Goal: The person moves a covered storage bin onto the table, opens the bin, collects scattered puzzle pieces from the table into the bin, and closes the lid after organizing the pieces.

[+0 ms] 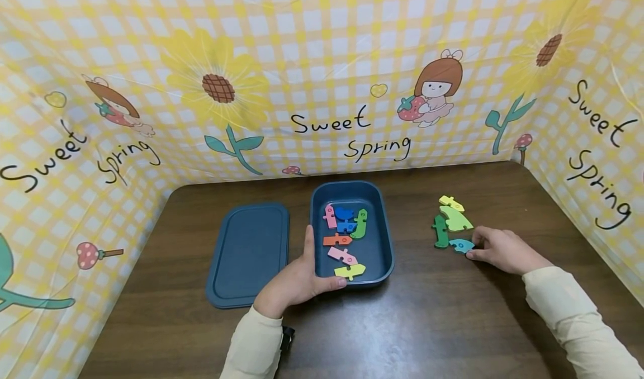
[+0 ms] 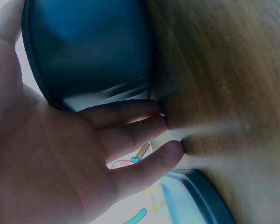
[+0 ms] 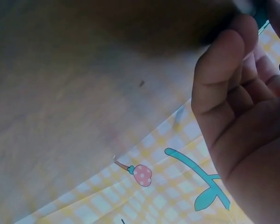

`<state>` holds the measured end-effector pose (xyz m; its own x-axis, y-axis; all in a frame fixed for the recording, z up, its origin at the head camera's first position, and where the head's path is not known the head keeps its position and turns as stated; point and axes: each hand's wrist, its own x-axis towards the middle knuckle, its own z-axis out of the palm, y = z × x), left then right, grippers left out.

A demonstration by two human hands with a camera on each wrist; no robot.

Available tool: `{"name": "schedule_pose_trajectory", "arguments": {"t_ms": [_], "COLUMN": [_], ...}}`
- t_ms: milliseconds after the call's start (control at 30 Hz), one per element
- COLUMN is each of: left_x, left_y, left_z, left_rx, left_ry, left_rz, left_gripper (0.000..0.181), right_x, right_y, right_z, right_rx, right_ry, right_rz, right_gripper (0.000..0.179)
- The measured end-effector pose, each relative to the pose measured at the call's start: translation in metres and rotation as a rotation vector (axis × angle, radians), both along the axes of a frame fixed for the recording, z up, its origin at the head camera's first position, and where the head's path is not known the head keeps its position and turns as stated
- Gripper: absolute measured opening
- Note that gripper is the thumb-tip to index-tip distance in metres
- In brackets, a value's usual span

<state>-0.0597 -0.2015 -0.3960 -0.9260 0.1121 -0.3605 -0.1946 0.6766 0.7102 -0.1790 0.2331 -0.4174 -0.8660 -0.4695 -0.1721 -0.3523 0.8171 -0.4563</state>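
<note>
On the wooden tabletop [image 1: 427,334], a dark blue rectangular container [image 1: 379,250] stands beside its matching lid [image 1: 251,256]. The left hand [image 1: 294,283] rests at the container's near-left corner, palm to the wall, thumb over the near rim, fingers straight and slightly spread. Well to the right, the right hand [image 1: 508,250] reaches in low, wrist near the tabletop, fingers bent, thumb and index pinching the right end of a teal puzzle piece [image 1: 460,245] just beside a dark green piece [image 1: 440,233].
</note>
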Motion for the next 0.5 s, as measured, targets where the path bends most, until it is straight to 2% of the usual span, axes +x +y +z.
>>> {"name": "schedule_pose_trajectory", "arguments": {"t_ms": [233, 500], "left_x": [-0.0002, -0.0002], "left_y": [0.0002, -0.0001], "left_z": [0.0008, 0.0007], "left_rx": [-0.008, -0.003], "left_ry": [-0.016, -0.009], "left_rz": [0.008, 0.004], "left_gripper": [0.134, 0.134], "right_x": [0.0012, 0.0032], "right_y": [0.0016, -0.0003], "right_z": [-0.0004, 0.0007], "right_rx": [-0.001, -0.031], "right_ry": [0.001, 0.017], "right_rz": [0.006, 0.029], "right_gripper": [0.031, 0.022]}}
